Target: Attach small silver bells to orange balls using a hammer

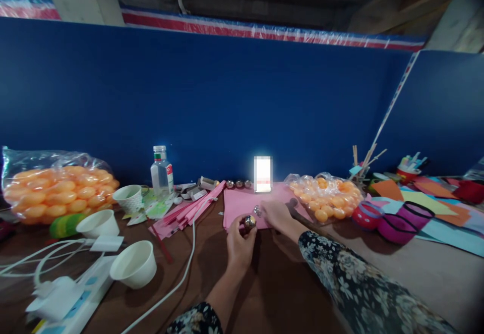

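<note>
My left hand [241, 243] is closed around a shiny metal ball [249, 221], which sits between thumb and fingers above the front edge of a pink sheet [234, 204]. Just beyond it, my right hand [278, 214] reaches in from the right with its fingers together. A small shiny silvery piece [257, 211] shows at those fingertips; its exact kind is too small to make out. Three more metal balls [239, 184] stand in a row at the back edge of the pink sheet. A bright, blurred-out upright rectangle [263, 174] is behind my hands.
Bags of orange balls [56, 192] stand left and right [325, 200]. Paper cups [134, 266], a power strip [81, 298] and a white cable [192, 243] lie left. Pink paper strips [189, 213] and a bottle [161, 172] are behind. Purple cups [397, 228] stand right.
</note>
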`<state>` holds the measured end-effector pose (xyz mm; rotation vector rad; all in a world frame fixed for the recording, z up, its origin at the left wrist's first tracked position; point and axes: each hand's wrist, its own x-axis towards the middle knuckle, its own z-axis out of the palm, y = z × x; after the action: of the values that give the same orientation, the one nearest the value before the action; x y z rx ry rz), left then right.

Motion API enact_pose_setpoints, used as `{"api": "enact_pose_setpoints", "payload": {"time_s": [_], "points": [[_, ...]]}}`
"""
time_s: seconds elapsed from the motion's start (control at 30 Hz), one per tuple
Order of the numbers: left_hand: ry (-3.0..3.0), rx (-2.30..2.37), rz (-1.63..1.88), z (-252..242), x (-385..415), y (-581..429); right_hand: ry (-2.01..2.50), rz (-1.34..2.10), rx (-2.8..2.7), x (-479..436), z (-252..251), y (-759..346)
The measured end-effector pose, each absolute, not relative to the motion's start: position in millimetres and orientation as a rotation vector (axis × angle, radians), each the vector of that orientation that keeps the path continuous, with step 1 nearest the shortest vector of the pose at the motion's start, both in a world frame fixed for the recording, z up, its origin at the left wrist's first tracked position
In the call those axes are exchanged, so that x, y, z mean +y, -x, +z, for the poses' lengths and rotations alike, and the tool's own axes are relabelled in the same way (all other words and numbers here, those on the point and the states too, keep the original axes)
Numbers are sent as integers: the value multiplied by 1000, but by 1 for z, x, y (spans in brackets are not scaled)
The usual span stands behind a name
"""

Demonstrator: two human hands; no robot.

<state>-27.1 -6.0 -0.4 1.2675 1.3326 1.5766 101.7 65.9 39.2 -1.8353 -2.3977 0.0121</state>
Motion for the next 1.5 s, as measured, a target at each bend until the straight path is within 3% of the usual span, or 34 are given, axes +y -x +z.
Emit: {"api": "enact_pose_setpoints", "payload": {"time_s": [0.87, 1.3, 1.5], "points": [[-1305, 1365, 1580, 1, -7, 27, 1722, 23, -2446, 60, 36, -101], [-1306, 1361, 1576, -1, -6, 26, 1456, 58, -2301, 36, 41, -107], [-1334, 1342, 1556, 1, -6, 25, 1163, 491, -1937, 10, 27, -113]]}}
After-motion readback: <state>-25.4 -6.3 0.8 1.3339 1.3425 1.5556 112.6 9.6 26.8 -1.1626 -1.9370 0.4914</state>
